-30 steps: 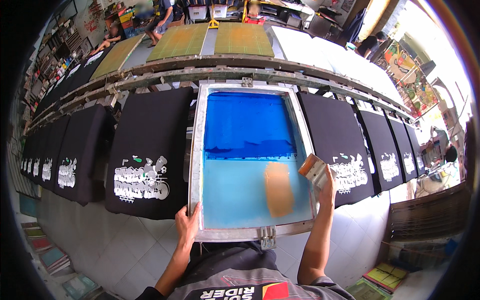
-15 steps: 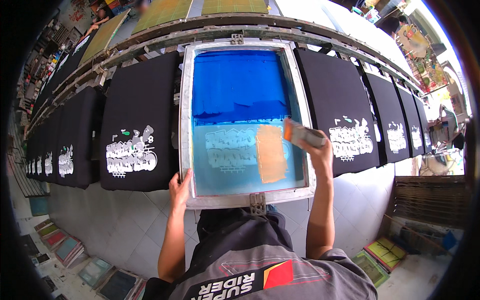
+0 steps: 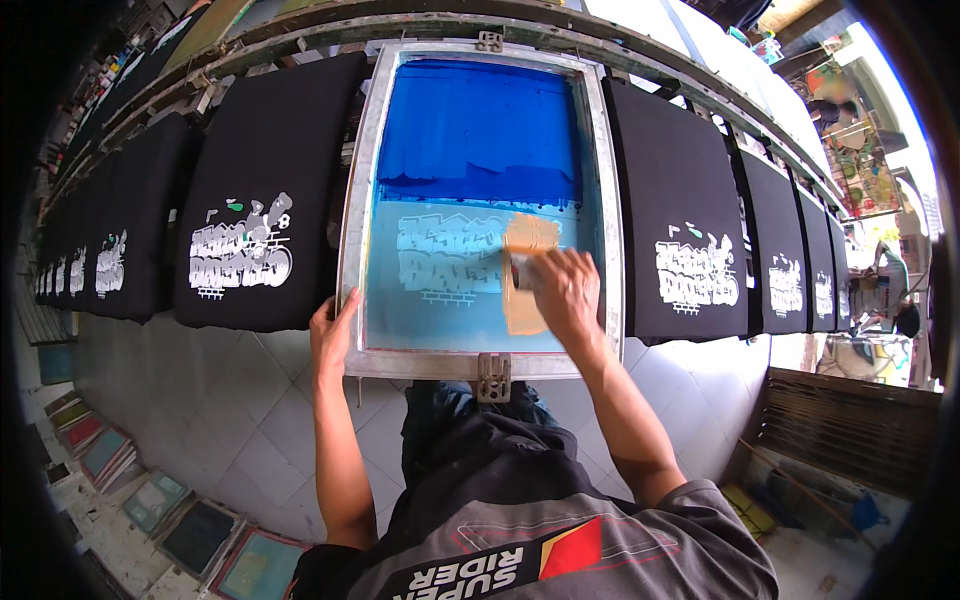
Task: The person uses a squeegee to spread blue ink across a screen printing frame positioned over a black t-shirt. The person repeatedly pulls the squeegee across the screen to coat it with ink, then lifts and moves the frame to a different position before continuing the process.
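A screen-printing frame (image 3: 357,250) lies before me, its mesh blue at the far part and light blue nearer. White lettering shows through the mesh (image 3: 450,255). Wrapped on the left rail near its lower corner is my left hand (image 3: 332,335), thumb on top. My right hand (image 3: 568,295) grips a small squeegee (image 3: 520,272), slightly blurred, down at an orange ink patch (image 3: 525,318) right of the lettering's middle. The fingers partly cover the squeegee. Metal clips hold the frame's ends, one at the near rail (image 3: 494,378).
Black fabric panels with white prints lie in a row on both sides, the nearest at left (image 3: 275,130) and right (image 3: 670,160). A long rail (image 3: 300,45) runs behind. Stacked screens (image 3: 100,445) stand on the floor at lower left. Another person is at far right.
My right hand has brought the squeegee left, from beside the right rail onto the orange patch. My left hand keeps its hold on the frame. The whole view has shifted.
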`<state>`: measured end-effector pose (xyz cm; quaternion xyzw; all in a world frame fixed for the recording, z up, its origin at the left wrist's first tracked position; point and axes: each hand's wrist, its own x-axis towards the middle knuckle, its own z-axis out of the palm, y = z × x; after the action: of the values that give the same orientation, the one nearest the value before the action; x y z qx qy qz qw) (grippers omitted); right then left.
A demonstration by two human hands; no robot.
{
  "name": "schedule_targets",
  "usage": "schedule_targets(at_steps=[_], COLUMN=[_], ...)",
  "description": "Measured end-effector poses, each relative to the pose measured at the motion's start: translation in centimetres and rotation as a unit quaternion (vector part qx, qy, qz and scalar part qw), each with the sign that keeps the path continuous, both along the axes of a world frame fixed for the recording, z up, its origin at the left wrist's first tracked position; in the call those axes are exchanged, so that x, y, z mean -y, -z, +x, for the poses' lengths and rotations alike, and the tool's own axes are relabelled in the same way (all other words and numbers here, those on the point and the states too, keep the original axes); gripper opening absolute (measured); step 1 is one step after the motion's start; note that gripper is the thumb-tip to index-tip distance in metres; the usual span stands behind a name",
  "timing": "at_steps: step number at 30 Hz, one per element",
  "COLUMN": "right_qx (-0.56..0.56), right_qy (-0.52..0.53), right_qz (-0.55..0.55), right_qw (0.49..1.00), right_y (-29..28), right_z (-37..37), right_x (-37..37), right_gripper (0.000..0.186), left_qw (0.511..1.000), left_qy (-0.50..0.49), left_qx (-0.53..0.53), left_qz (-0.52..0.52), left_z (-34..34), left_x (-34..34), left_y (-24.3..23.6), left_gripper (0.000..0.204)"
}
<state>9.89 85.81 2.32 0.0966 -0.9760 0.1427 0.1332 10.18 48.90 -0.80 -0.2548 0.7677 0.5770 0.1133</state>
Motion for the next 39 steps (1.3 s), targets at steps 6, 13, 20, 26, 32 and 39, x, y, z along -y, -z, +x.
schedule_targets(at_steps=[6, 13, 20, 26, 32, 39], right_qx=[-0.041, -0.004, -0.098, 0.077, 0.014, -0.053], right_qy=[-0.017, -0.035, 0.005, -0.025, -0.002, 0.006], right_qz=[-0.026, 0.019, -0.009, -0.002, 0.014, -0.005], right_qw=[0.999, 0.999, 0.995, 0.997, 1.0, 0.999], right_y=[-0.3, -2.4, 2.5, -4.7, -1.9, 2.4], right_z=[3.9, 5.1, 1.7, -3.5, 7.0, 1.3], right_x=[0.7, 0.3, 0.2, -1.5, 1.5, -0.1], right_gripper=[0.024, 0.023, 0.017, 0.006, 0.016, 0.022], left_qw=[1.0, 1.0, 0.999, 1.0, 1.0, 1.0], left_qy=[-0.009, -0.004, 0.01, 0.008, -0.008, 0.011], left_qx=[-0.014, -0.001, -0.012, -0.018, -0.01, -0.015], left_qz=[-0.005, 0.012, 0.036, 0.01, 0.017, 0.016], left_z=[-0.3, -0.3, -0.4, -0.7, -0.6, -0.4], left_x=[0.0, 0.0, 0.5, 0.1, 0.3, 0.2], left_y=[0.8, 0.3, 0.8, 0.0, 0.9, 0.4], left_gripper=[0.053, 0.053, 0.051, 0.051, 0.052, 0.051])
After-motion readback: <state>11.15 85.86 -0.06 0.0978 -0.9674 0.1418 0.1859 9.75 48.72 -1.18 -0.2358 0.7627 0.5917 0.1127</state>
